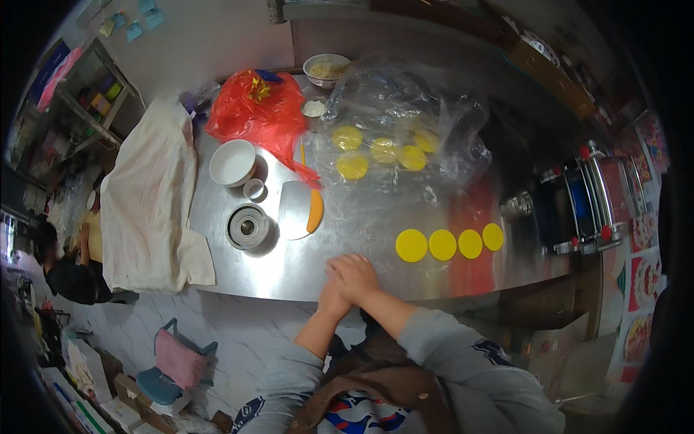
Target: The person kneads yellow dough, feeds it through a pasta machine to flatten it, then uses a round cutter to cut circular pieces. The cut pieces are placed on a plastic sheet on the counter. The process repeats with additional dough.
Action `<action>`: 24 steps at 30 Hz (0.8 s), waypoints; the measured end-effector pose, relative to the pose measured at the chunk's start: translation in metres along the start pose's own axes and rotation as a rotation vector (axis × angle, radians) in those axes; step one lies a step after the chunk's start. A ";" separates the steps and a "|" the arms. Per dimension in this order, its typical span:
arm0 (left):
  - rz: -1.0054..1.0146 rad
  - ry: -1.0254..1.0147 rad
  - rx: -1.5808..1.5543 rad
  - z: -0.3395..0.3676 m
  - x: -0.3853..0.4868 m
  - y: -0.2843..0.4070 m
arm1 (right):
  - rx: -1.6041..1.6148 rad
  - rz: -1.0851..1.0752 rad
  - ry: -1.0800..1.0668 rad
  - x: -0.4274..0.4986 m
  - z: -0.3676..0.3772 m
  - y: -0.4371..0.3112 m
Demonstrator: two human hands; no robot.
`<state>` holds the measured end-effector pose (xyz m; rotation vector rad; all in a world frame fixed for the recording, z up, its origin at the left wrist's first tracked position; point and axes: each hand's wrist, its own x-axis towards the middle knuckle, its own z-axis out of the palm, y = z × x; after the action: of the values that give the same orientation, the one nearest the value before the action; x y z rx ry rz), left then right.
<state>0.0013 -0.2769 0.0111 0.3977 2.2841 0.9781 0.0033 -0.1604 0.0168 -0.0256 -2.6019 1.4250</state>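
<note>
My left hand (332, 297) and my right hand (355, 276) are pressed together, right over left, above the front edge of the steel table (374, 217). Their palms are hidden, so whether anything lies between them does not show. To their right, several flat yellow dough discs (411, 246) stand in a row. More yellow discs (352, 165) lie under a clear plastic sheet (455, 116) farther back. Left of my hands are a dough scraper (295, 209) with an orange handle and a set of nested metal ring cutters (248, 227).
A white bowl (233, 163), a small white cup (254, 189) and a red plastic bag (255, 111) stand on the left. Behind are a bowl of crumbly food (326, 69) and a cup of white powder (314, 108). A dough-rolling machine (588, 200) stands right. Cream cloth (152, 200) covers something left; a person (76, 271) is beyond.
</note>
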 end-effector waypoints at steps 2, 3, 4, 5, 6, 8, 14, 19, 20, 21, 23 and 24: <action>0.156 0.015 -0.052 -0.011 -0.003 -0.009 | -0.347 -0.146 0.041 -0.005 0.015 -0.001; 0.300 0.071 -0.057 -0.017 -0.003 -0.015 | -0.405 -0.138 0.076 -0.002 0.021 0.002; 0.273 0.080 -0.089 -0.021 -0.005 -0.022 | -0.441 -0.106 0.114 0.002 0.026 0.005; 0.243 0.125 -0.110 -0.023 -0.009 -0.031 | -0.492 -0.118 0.133 0.010 0.029 0.009; 0.135 0.143 -0.095 -0.026 -0.010 -0.039 | -0.526 -0.114 0.153 0.020 0.033 0.013; 0.213 0.253 -0.150 -0.026 -0.007 -0.052 | -0.560 -0.069 0.158 0.040 0.039 0.018; 0.172 0.366 0.092 -0.023 0.006 -0.060 | -0.556 0.034 0.146 0.088 0.041 0.041; 0.112 0.515 -0.098 -0.011 0.048 -0.026 | -0.540 0.209 0.112 0.110 0.046 0.054; 0.058 0.539 -0.157 -0.010 0.052 -0.020 | -0.426 0.268 0.003 0.109 0.041 0.054; 0.102 0.536 -0.396 -0.011 0.055 -0.015 | -0.314 0.313 -0.029 0.108 0.035 0.052; 0.182 0.410 -0.859 -0.014 0.053 -0.008 | 0.239 0.517 -0.168 0.099 0.015 0.044; 0.185 0.415 -0.921 -0.012 0.048 -0.004 | 0.683 0.667 -0.279 0.087 -0.001 0.040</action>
<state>-0.0435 -0.2629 -0.0058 -0.0044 1.8511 2.2079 -0.0847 -0.1288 -0.0038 -0.6978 -2.2264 2.6422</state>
